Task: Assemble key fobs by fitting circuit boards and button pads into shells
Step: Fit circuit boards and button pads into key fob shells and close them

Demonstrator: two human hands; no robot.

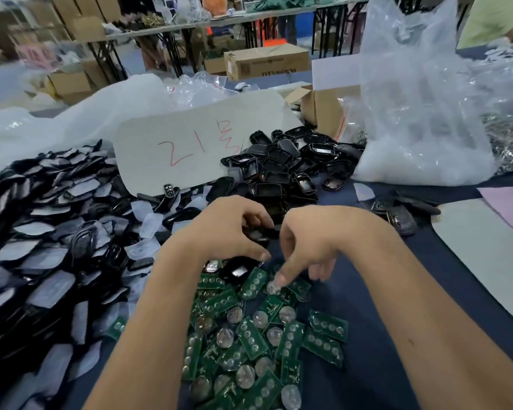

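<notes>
Head view: the left hand point(225, 229) has its fingers curled round a black shell point(256, 233), holding it just above the near table point(382, 350). The right hand point(304, 247) reaches down beside it, its forefinger and thumb closing on one circuit board point(274, 287) at the far edge of the green pile of circuit boards point(249, 344); whether that grip has the board lifted or only touches it, I cannot tell.

The boards look thin, stiff and light, with a round cell on one face, so they are best pinched by the long edges, clear of the contacts. The shell looks hard, glossy and likely slippery; a grip across its sides suits it.

The pile lies directly below and toward the person from both hands. Empty shells point(290, 164) are heaped beyond the hands, and film-covered black parts point(51, 247) lie to the left.
</notes>
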